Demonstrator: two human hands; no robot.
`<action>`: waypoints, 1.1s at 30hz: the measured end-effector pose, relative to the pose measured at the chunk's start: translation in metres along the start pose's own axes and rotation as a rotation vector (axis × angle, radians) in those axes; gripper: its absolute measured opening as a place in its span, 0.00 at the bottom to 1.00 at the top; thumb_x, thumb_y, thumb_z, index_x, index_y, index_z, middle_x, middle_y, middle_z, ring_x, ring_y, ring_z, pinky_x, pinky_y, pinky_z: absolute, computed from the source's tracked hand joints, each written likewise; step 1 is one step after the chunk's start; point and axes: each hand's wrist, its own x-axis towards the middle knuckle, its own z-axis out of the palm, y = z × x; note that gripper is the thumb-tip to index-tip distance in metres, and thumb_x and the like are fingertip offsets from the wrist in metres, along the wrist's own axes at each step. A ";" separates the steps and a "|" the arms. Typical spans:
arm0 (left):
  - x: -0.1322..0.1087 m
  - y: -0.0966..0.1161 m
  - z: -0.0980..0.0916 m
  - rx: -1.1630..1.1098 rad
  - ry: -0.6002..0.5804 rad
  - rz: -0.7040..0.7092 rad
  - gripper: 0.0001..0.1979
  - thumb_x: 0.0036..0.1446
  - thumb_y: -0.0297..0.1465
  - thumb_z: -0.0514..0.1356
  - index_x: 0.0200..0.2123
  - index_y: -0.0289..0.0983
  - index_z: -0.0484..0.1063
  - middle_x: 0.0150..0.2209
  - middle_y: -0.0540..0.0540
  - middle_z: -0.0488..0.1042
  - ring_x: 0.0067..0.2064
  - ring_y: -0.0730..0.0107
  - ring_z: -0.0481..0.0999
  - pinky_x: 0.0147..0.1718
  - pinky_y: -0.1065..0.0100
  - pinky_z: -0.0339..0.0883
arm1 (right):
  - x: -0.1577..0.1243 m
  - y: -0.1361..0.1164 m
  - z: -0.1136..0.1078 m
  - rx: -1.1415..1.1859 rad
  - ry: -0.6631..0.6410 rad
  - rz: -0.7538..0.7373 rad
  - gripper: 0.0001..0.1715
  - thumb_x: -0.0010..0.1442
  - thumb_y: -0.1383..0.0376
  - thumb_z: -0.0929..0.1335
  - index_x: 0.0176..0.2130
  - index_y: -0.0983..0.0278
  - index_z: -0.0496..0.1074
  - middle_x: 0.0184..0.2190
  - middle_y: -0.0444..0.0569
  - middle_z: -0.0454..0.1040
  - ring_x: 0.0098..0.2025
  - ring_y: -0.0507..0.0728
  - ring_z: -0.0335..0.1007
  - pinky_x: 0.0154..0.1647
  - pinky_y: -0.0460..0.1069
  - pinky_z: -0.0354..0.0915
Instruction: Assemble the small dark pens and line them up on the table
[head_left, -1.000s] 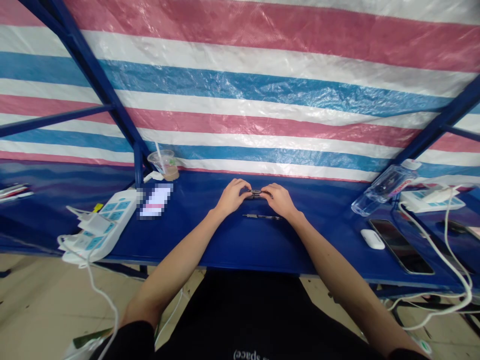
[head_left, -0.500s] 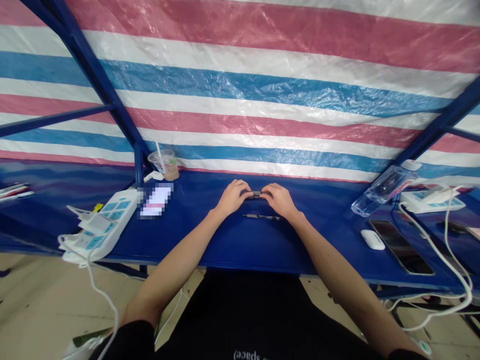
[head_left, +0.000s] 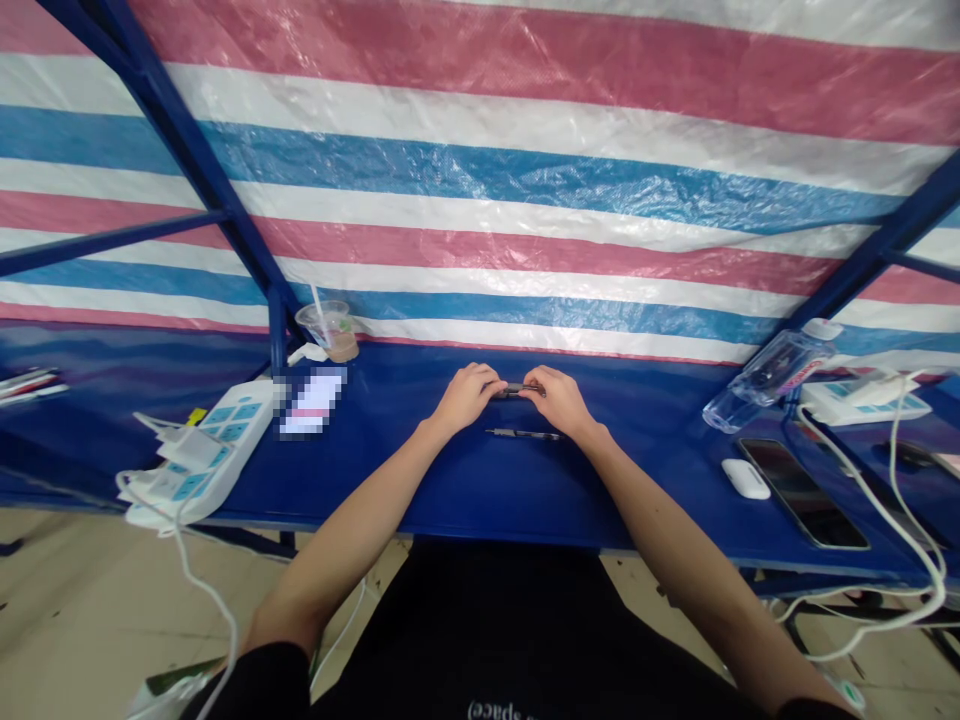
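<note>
Both the left hand [head_left: 466, 396] and right hand [head_left: 559, 402] are pinching a small black plastic piece [head_left: 517, 390] over a blue tabletop [head_left: 390, 480].

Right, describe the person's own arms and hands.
The left hand and right hand are bare, with no gloves, and the forearms show no watch or band. A black sleeve ends near the elbow, part of a black top with white lettering.

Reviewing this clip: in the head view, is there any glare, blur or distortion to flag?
In the head view, glare shines on the creased pink, white and blue striped plastic tarpaulin; wide-angle distortion splays the blue metal frame bar; the small black object between the left hand and right hand is too small to make out; the bright rectangular item further left is pixelated.
</note>
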 end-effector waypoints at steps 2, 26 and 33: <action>0.001 -0.001 0.000 -0.001 0.006 0.003 0.17 0.72 0.39 0.58 0.33 0.39 0.80 0.40 0.45 0.81 0.43 0.58 0.74 0.49 0.56 0.67 | 0.000 -0.001 0.000 0.031 -0.008 -0.001 0.04 0.66 0.65 0.72 0.36 0.60 0.75 0.35 0.48 0.78 0.36 0.58 0.72 0.39 0.50 0.63; 0.000 0.001 -0.007 -0.100 0.198 -0.059 0.19 0.74 0.40 0.55 0.34 0.39 0.78 0.37 0.46 0.80 0.43 0.61 0.79 0.48 0.60 0.69 | 0.015 0.002 -0.026 1.262 -0.012 0.567 0.41 0.65 0.32 0.62 0.42 0.63 0.79 0.27 0.49 0.76 0.23 0.54 0.66 0.23 0.49 0.62; -0.001 0.002 -0.007 -0.128 0.160 -0.025 0.18 0.74 0.39 0.54 0.36 0.39 0.78 0.38 0.45 0.80 0.44 0.60 0.78 0.48 0.59 0.69 | 0.013 0.000 -0.023 1.270 -0.018 0.568 0.33 0.67 0.34 0.63 0.39 0.60 0.74 0.25 0.46 0.70 0.26 0.54 0.66 0.29 0.50 0.65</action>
